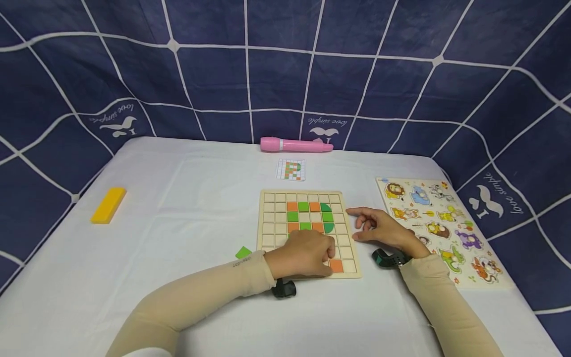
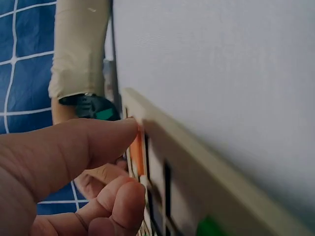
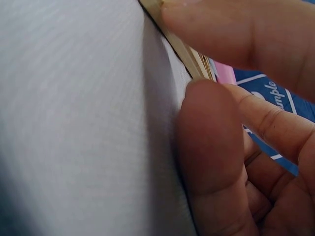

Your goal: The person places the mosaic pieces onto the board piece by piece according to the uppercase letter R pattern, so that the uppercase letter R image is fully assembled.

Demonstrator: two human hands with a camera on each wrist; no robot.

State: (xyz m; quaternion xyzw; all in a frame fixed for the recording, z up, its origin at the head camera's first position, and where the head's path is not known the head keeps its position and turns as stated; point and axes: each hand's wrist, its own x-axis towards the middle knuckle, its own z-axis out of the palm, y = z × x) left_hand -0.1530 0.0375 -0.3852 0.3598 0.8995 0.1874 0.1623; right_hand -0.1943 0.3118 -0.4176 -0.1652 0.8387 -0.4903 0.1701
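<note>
A square wooden grid board (image 1: 263, 218) lies on the table, bearing orange, light green and dark green tiles in several of its cells. My left hand (image 1: 308, 253) is over the board's lower half and hides the tiles beneath it. Its thumb (image 2: 93, 142) comes close to an orange tile (image 1: 336, 266) near the lower right corner, and the other fingers bend with no piece showing between them. At the board's right edge, my right hand (image 1: 383, 229) touches the rim with index finger and thumb set apart.
A loose green tile (image 1: 243, 252) lies left of the board. Behind the board are a small pattern card (image 1: 291, 169) and a pink toy microphone (image 1: 296, 145). A yellow block (image 1: 108, 205) sits at far left. An animal puzzle board (image 1: 428, 213) lies right, partly under the right forearm.
</note>
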